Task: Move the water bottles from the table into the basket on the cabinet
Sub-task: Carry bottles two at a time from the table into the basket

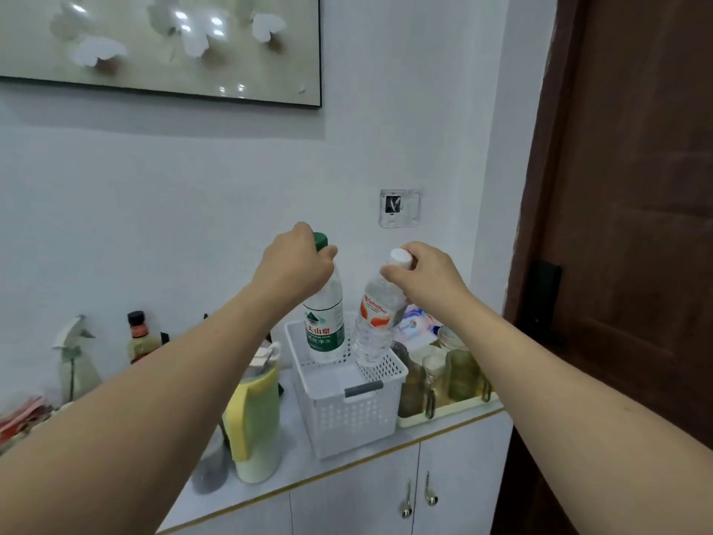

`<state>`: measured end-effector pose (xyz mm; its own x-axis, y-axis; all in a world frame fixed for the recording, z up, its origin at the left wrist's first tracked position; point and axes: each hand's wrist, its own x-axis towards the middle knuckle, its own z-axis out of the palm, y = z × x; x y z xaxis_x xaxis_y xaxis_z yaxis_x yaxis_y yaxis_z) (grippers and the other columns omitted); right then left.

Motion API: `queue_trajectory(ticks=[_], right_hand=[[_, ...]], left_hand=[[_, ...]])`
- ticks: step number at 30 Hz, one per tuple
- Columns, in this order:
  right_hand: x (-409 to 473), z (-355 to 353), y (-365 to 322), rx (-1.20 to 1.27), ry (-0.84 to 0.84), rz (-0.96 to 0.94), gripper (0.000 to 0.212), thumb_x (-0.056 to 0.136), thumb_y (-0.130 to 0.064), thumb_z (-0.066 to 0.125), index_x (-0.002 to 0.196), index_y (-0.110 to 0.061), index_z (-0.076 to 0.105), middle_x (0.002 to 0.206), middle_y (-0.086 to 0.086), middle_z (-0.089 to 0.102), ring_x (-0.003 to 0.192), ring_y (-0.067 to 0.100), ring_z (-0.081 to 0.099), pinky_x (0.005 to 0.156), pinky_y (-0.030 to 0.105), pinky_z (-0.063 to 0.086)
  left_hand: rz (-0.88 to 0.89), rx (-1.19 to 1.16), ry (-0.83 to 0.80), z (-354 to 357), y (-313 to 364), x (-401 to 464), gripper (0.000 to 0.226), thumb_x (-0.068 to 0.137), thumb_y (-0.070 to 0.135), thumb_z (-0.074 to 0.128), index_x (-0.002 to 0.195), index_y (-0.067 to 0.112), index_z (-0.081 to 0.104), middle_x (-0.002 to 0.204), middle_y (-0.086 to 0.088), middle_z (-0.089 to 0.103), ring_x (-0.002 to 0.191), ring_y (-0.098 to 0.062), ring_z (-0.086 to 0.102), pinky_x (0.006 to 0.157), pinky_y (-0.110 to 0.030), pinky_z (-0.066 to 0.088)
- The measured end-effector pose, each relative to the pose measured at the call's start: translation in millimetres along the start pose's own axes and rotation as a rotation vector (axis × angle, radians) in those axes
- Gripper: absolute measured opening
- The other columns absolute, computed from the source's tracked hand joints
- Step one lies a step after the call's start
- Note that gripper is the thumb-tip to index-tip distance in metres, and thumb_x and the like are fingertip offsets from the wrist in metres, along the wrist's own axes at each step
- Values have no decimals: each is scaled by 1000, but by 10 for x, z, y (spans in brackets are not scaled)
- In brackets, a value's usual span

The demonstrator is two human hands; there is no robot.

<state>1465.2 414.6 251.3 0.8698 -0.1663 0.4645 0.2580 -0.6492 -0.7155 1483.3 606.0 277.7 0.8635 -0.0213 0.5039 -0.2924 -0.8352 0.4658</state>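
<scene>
Left hand [297, 264] grips green-cap bottle [324, 322] neck, right hand [424, 276] pinches white-cap bottle [376, 326]. Both over basket [347, 415] far end. Lower straight, straighten tilted right one, then release.

Both hands [295, 264] [426, 278] outstretched, fingers curled.

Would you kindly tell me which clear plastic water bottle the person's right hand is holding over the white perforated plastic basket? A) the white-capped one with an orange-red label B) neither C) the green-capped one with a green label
A: the right hand grips the white-capped bottle with the orange-red label near its neck, above the white perforated plastic basket; the left hand holds the green-capped bottle.
</scene>
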Motion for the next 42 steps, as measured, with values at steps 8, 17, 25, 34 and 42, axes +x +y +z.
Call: queue_trajectory(ticks=[8,17,25,34,42], right_hand=[[935,771,442,-68,-125,15,24,82,-33,66,99,-17,61,95,1,64,87,20,61,77,39,53],[1521,1588,1120,-155,-226,158,24,85,-31,66,99,-13,59,97,3,62,89,22,60,76,38,50],[1867,2011,1555,-238,-282,240,25,85,-34,66,100,-16,59,98,2,62,90,22,60,78,38,51],[1998,2298,1830,-257,-302,295,26,83,-36,67,98,-16,60,96,2,63,89,23,62,81,43,54],[2064,2391,1939,-304,-331,330,26,85,-34,65,101,-14,59,99,4,62,88,23,62,78,41,55]], left_hand=[[-33,48,-117,587,-346,884,30,99,36,49,107,7,48,96,-11,56,82,-27,53,62,-33,37],[57,190,-408,1385,-897,1684,25,98,33,49,103,9,46,99,-10,58,79,-24,55,63,-32,42],[115,320,-646,2004,-1160,2002,10,94,22,48,95,12,49,83,-6,60,74,-23,64,61,-31,48],[150,395,-795,2437,-1396,2200,24,92,33,56,102,11,56,83,-9,75,77,-22,72,73,-34,56],[189,418,-846,2640,-1488,2259,27,93,30,52,107,7,58,94,-13,74,73,-24,67,69,-32,53]])
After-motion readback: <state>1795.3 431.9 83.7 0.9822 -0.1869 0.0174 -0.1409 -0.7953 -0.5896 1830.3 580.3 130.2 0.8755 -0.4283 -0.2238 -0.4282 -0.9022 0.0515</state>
